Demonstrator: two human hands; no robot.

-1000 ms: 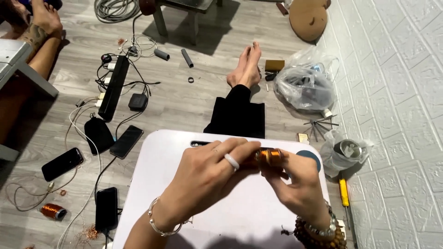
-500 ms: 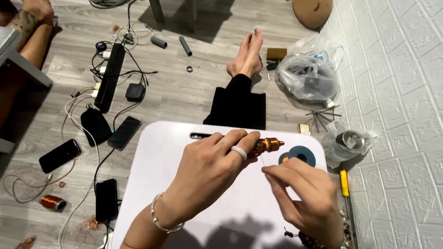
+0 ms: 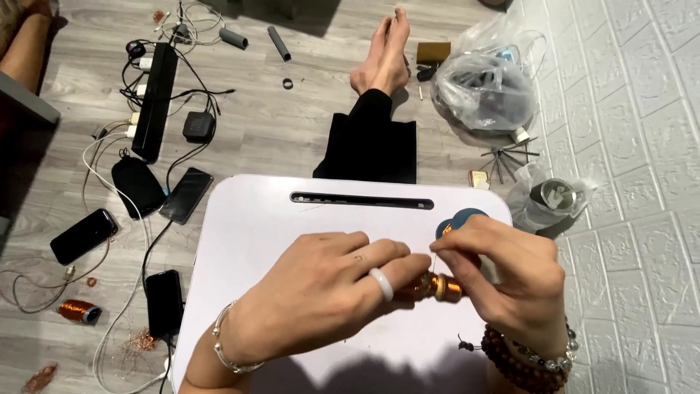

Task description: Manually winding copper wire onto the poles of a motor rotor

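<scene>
My left hand, with a white ring on one finger, grips a small coil wound with copper wire over a white lap table. My right hand sits just right of the coil, its fingertips pinching a thin wire that runs up from it. Most of the coil is hidden between the two hands. A round blue object lies on the table just behind my right hand.
On the wooden floor at the left lie a black power strip, several phones, cables and a copper wire spool. Plastic bags and a metal cup sit by the white wall. My legs stretch ahead.
My right hand has come back up to the coil and pinches the wire above it. The left hand keeps its grip. The camera has tilted a little lower.
</scene>
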